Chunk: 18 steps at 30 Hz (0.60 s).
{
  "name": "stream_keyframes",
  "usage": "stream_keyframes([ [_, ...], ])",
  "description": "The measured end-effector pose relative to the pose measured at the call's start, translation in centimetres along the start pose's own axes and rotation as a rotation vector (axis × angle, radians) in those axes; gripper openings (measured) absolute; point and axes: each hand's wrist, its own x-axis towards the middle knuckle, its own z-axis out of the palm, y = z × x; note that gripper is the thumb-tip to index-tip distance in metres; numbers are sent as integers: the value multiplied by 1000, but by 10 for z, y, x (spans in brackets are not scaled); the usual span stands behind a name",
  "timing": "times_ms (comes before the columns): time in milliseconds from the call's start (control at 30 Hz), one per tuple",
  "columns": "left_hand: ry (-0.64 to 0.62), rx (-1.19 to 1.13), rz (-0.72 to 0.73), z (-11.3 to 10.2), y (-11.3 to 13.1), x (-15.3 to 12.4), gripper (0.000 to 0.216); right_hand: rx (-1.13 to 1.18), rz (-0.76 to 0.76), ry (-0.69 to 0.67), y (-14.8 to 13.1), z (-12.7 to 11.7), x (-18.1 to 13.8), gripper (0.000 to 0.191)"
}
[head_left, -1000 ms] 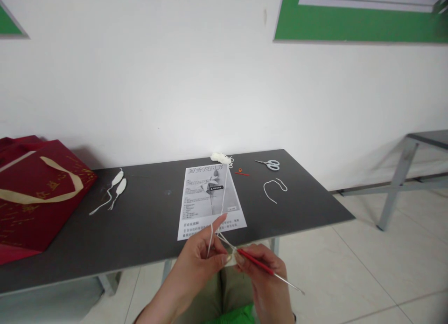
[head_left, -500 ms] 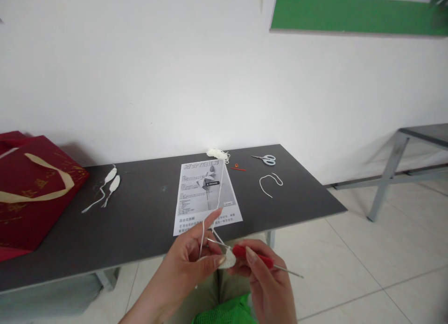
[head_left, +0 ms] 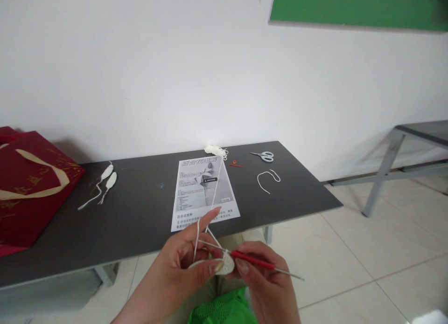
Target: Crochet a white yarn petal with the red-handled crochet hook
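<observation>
My left hand [head_left: 184,263] pinches a small white crocheted piece [head_left: 227,263] between thumb and fingers, with its index finger raised and white yarn [head_left: 214,193] running over it. The yarn leads up across the table to a small white yarn bundle [head_left: 214,150] at the table's back edge. My right hand [head_left: 268,286] grips a red-handled crochet hook [head_left: 261,264], whose metal end sticks out to the right and whose tip meets the crocheted piece. Both hands are held in front of the table's near edge, above my lap.
A printed instruction sheet [head_left: 203,192] lies on the dark table [head_left: 140,217]. Small scissors [head_left: 263,155], a loose yarn piece [head_left: 266,179], a small red item [head_left: 236,164] and two white crocheted petals [head_left: 105,179] lie there too. A red gift bag [head_left: 28,189] sits at the left. Another table [head_left: 413,137] stands to the right.
The view has tipped down and shifted slightly. My hands have stayed together on the crocheted piece, with the hook pulled back so its handle lies more level.
</observation>
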Motion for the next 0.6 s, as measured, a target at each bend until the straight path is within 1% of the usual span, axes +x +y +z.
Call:
stream_keyframes([
  [200,-27,37,3,-1,0,-1,68,26,57,-17,-5,2,-1,22],
  [333,-36,17,-13,1,3,-3,69,42,65,-49,-5,1,-2,23],
  [600,-73,6,12,2,4,-4,66,40,80,-104,-1,-2,-1,22],
])
